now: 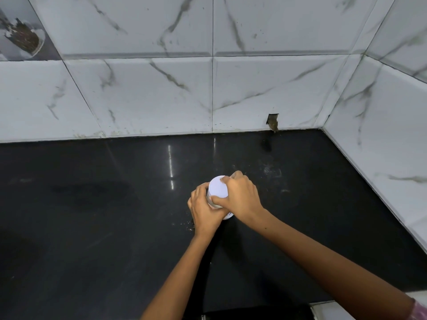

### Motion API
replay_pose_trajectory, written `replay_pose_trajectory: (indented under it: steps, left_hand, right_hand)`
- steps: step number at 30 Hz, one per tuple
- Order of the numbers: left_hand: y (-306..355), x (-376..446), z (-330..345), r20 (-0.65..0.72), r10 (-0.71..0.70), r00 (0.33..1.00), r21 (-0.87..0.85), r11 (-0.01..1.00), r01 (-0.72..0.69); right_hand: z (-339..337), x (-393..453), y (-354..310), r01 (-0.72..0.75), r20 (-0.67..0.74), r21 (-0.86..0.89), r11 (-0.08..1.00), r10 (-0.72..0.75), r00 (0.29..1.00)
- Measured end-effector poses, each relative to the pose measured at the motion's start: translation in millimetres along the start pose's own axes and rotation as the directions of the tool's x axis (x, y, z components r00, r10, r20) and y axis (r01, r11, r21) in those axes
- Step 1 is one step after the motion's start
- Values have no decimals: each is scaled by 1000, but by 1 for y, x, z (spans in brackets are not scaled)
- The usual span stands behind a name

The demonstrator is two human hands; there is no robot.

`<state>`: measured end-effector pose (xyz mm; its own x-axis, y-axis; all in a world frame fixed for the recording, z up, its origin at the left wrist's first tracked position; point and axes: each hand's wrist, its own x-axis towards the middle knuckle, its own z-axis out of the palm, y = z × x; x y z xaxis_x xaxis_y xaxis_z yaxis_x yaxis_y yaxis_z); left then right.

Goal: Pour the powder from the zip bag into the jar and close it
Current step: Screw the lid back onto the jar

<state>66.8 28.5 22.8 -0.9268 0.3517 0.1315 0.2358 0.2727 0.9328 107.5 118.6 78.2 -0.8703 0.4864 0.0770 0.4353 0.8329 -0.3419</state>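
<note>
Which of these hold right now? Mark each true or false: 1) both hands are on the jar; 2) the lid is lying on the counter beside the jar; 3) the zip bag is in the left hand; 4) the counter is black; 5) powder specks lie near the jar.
1) True: the left hand holds the jar and the right hand grips its top.
2) False: the white lid sits on the jar, under the right hand.
3) False: no zip bag is visible; the left hand holds the jar.
4) True: the counter is glossy black.
5) True: specks lie left of its base.
</note>
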Motion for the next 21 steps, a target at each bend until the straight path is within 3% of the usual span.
replay_pose_trajectory:
  steps: [3, 8, 16, 21]
  left_hand:
    - [-1, 5, -2, 50, 42, 998, 20, 999, -43]
    - [-5, 35, -17, 264, 126, 956, 50, 988, -144]
    - [11, 83, 18, 275, 36, 961, 81, 995, -60]
    - [12, 97, 25, 267, 51, 962, 92, 993, -78]
  right_hand:
    - [-1, 4, 12, 34, 3, 60, 998, -34, 999]
    - [-19, 28, 47, 105, 127, 107, 989, -118, 985]
    - [-41, 76, 77, 147, 196, 211, 966, -189, 962]
    - [-36, 88, 84, 152, 159, 232, 961, -192, 968]
